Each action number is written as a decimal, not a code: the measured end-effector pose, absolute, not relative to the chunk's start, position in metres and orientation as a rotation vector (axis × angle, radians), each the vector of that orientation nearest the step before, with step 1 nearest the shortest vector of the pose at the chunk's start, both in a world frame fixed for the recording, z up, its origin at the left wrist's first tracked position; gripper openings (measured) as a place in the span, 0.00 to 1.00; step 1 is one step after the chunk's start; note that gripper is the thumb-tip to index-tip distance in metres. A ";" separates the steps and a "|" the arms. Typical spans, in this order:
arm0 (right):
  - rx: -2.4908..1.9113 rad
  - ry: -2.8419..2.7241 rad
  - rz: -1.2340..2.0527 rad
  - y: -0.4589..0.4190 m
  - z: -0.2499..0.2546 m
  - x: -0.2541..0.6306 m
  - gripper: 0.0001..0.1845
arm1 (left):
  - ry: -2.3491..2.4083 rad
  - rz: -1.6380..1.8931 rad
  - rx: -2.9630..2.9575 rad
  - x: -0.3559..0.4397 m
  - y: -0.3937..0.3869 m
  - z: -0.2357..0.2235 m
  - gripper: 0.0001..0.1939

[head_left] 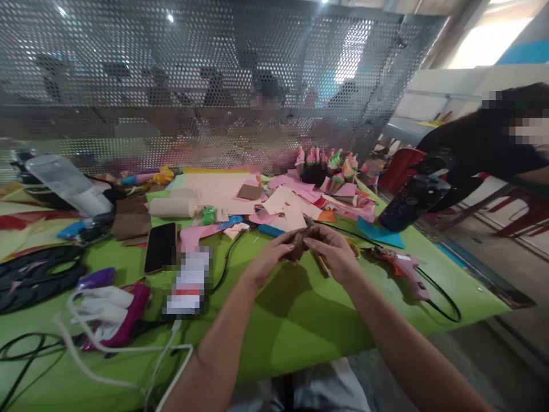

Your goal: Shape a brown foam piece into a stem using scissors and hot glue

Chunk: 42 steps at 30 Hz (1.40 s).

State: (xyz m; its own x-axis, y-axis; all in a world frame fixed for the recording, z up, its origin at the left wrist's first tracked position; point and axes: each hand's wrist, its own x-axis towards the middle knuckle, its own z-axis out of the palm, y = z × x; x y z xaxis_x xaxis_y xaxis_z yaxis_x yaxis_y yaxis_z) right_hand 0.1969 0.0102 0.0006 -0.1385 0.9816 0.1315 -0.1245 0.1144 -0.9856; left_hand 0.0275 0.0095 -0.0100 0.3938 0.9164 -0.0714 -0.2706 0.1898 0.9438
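Observation:
My left hand [268, 257] and my right hand [334, 252] meet above the green table cover [300, 309], both pinching one small brown piece of craft material [299, 240]. The fingers of each hand are curled closed on it. A thin stick [321, 264] shows just under my right hand. A pink glue gun [405, 269] lies to the right of my right hand, its black cord trailing off toward the table's edge.
Pink, cream and brown cut sheets [278, 200] litter the table's far side, with small finished figures [328, 163] behind them. A black phone [160, 247], a purple tool [124, 312] and white cables lie at left. A perforated metal screen [214, 74] backs the table. A person in black [480, 143] bends at right.

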 end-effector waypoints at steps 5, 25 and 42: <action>-0.983 -1.238 1.250 0.010 0.002 0.197 0.13 | 0.751 0.995 0.984 0.028 0.009 -0.008 0.28; -1.027 -1.230 1.146 0.009 0.005 0.201 0.13 | 0.778 1.022 0.925 0.023 0.007 -0.003 0.23; -1.063 -1.067 1.049 0.017 0.003 0.202 0.17 | 0.936 1.272 0.886 0.013 0.018 -0.007 0.19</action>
